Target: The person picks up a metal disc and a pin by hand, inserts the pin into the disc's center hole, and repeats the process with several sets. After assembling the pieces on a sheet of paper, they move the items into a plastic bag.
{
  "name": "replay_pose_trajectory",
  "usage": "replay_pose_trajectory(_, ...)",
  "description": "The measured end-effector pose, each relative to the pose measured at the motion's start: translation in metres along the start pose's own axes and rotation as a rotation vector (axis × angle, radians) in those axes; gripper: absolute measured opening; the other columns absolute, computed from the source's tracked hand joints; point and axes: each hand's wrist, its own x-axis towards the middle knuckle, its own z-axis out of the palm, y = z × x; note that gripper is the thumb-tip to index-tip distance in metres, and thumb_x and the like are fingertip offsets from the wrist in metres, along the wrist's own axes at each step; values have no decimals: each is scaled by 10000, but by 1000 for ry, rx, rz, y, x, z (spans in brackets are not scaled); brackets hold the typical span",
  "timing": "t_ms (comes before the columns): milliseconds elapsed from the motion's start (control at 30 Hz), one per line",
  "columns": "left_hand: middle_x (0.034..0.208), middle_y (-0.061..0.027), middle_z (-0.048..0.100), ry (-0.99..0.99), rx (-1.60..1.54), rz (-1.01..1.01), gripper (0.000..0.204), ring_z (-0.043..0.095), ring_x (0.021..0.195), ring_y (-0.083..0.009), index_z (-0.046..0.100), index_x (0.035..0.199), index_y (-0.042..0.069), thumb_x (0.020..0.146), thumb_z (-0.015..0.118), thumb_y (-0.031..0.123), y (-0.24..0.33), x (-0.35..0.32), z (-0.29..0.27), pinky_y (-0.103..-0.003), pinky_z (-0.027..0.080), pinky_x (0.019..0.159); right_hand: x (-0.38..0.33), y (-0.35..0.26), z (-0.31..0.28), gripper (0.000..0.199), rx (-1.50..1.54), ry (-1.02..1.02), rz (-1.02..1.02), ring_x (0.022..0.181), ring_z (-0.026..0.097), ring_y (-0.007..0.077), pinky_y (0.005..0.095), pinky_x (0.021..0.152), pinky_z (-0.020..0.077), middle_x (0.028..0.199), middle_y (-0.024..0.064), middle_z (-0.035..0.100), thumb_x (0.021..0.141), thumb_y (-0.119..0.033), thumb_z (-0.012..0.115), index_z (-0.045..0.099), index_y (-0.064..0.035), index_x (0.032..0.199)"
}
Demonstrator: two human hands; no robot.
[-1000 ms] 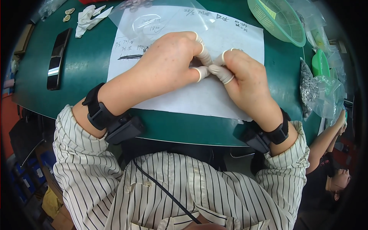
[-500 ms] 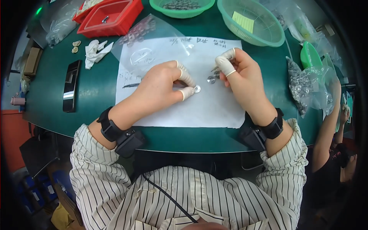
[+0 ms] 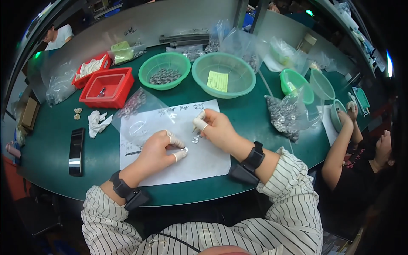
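Observation:
My left hand [image 3: 158, 149], with white finger cots on its thumb and fingertips, pinches a small round metal disc [image 3: 185, 149] just above the white paper sheet [image 3: 208, 163]. My right hand [image 3: 217, 131], also wearing finger cots, is closed in a pinch to the right and slightly farther away. A thin tip seems to show at its fingers, but what they hold is too small to make out. Right under those fingertips lie shiny metal discs [image 3: 195, 139], partly covered by the hand. A clear plastic bag of discs [image 3: 135, 104] rests over the paper's far left corner.
Across the back stand a red box [image 3: 107, 87], a green bowl of metal parts [image 3: 165, 71] and a green basket [image 3: 224, 75] with a yellow note. A phone [image 3: 76, 152] and crumpled tissue [image 3: 98, 123] lie left; a filled bag [image 3: 282, 114] lies right. A co-worker [image 3: 355, 157] sits far right.
The view has tilted up and swung right, so more of the table's back and the co-worker show. My hands keep nearly the same pinching pose over the paper.

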Motion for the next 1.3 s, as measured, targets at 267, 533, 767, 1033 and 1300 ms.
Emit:
replay_pose_trajectory(267, 777, -56, 610, -11, -3, -20, 146, 549, 690, -174, 692, 825, 61, 710, 755, 125, 4, 0, -1, -271, 465, 629, 5, -2, 3, 149, -73, 20, 9, 577, 501, 39, 189, 500, 401, 732, -2, 591, 902, -183, 597, 554, -46, 864)
replay_pose_trajectory(533, 775, -55, 604, -23, -27, -51, 155, 539, 692, -173, 693, 831, 64, 710, 761, 134, 3, 3, 2, -269, 457, 626, 3, -4, -3, 152, -103, 35, 38, 573, 503, 39, 189, 489, 402, 736, -4, 595, 897, -190, 602, 554, -49, 864)
replay_pose_trajectory(767, 810, -68, 614, -34, -17, 38, 148, 581, 748, -197, 689, 838, 53, 720, 746, 121, -8, 0, 0, -301, 484, 646, 2, -6, 4, 134, -27, -2, 35, 580, 499, 33, 179, 488, 388, 743, -9, 600, 896, -187, 601, 559, -65, 863)
replay_pose_trajectory(1033, 843, -79, 608, -8, 33, 163, 153, 586, 799, -231, 678, 882, 53, 773, 689, 159, -18, -4, 2, -337, 484, 717, -7, -14, 8, 121, -3, -8, 67, 559, 477, 31, 171, 488, 366, 716, -14, 596, 899, -185, 597, 560, -80, 851)
replay_pose_trajectory(1300, 808, -87, 586, -19, -20, 27, 153, 579, 824, -247, 676, 871, 61, 787, 684, 188, -10, -5, -3, -341, 479, 729, -4, -14, 7, 120, -42, 9, 85, 547, 469, 34, 178, 486, 365, 706, -11, 596, 899, -177, 601, 560, -78, 844)
